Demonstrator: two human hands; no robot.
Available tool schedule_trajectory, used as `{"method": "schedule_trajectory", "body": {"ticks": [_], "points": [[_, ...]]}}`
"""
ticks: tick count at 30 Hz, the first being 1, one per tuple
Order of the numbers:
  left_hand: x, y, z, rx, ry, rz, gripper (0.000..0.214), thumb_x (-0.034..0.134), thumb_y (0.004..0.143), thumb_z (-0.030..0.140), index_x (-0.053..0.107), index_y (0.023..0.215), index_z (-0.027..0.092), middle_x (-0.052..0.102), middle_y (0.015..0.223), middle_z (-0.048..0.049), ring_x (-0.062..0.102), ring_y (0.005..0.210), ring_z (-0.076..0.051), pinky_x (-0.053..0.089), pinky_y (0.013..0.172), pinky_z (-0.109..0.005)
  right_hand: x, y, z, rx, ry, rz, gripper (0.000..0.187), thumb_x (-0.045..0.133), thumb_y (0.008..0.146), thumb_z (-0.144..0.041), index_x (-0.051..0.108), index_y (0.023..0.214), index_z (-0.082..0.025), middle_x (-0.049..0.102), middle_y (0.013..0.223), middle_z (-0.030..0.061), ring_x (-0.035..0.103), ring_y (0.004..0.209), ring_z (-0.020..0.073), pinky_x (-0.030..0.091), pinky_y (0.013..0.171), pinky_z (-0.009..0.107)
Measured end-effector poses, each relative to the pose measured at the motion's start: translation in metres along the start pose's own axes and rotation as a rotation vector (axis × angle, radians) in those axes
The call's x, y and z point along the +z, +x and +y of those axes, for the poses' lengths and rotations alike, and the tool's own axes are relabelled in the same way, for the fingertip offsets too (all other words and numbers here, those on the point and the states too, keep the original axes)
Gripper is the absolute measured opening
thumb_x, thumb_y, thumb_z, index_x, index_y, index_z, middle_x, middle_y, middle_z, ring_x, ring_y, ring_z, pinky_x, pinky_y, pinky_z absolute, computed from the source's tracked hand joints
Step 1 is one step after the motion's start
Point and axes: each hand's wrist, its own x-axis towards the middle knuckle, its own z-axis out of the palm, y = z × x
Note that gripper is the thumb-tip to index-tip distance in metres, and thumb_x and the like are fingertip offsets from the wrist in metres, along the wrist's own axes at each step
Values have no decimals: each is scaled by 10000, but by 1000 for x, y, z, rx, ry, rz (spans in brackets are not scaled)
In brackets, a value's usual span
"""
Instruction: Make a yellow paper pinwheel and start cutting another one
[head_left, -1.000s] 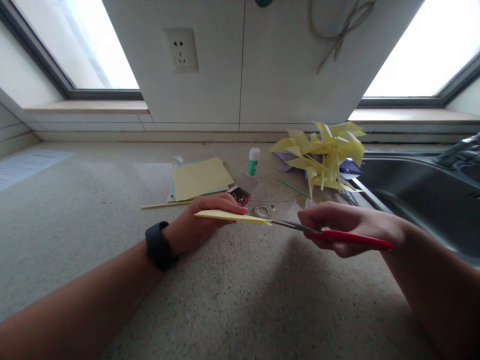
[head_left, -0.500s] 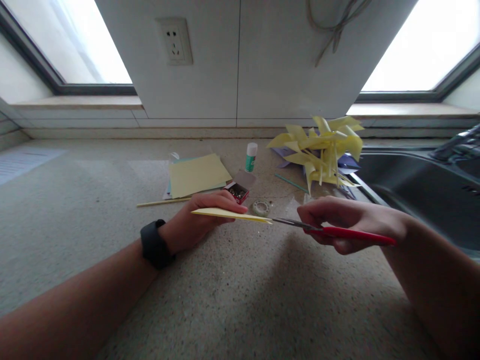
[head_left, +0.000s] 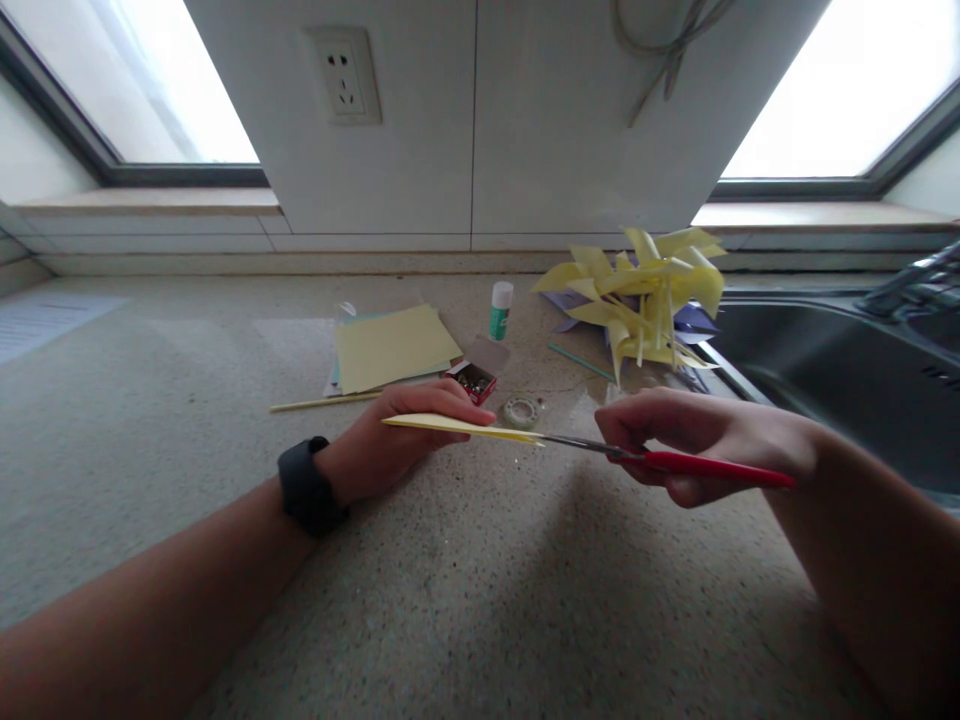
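The left hand [head_left: 390, 445] pinches a folded piece of yellow paper [head_left: 459, 428], its fingers lying along the upper side. The right hand [head_left: 709, 440] has its fingers curled about the red-handled scissors [head_left: 709, 469], whose blades point leftward from those fingers and meet the paper's right end. The paper appears almost edge-on, so how far the blades reach into it is hard to tell. Both hands are above the worktop [head_left: 420, 620].

Just beyond the left fingertips sit a small red box [head_left: 474, 384] with its flap raised and a roll of clear tape [head_left: 520, 411]. A glue stick [head_left: 500, 312] stands farther past them. Behind the left fingers lies a stack of coloured sheets [head_left: 397, 350]. Yellow paper pinwheels [head_left: 667, 290] rest beyond the right fingers, near the sink [head_left: 825, 375].
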Motion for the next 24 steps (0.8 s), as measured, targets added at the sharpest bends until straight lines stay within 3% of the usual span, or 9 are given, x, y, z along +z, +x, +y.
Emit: {"method": "schedule_trajectory", "body": {"ticks": [10,17,22,24], "points": [[4,1,6,-24,72,-27,130,721,912,272,817,999,257,703,928,-55,615,807,-155,482,703,-267,3,0,-5,45,-47,21,408,803,763,-471,535,803,-166,504,730,-26,412,626,87,330,520,207],[5,0,11,22,192,-103,146,685,940,270,801,1026,248,710,879,-34,605,751,-132,489,691,-251,1,-1,-4,45,-33,-40,401,793,794,-465,527,811,-165,480,725,-33,417,630,86,331,515,198],[8,-2,14,1,220,-114,164,670,944,292,778,933,169,686,923,-65,623,808,-156,513,717,-270,1,0,-4,23,-44,-44,429,798,786,-494,530,801,-159,483,721,-30,422,627,85,334,509,194],[9,-3,14,2,217,-92,166,680,937,289,770,1020,177,682,1014,-82,635,884,-175,529,774,-294,1,1,-3,10,-8,-42,430,800,785,-491,527,808,-160,470,716,-36,408,617,81,324,497,191]]}}
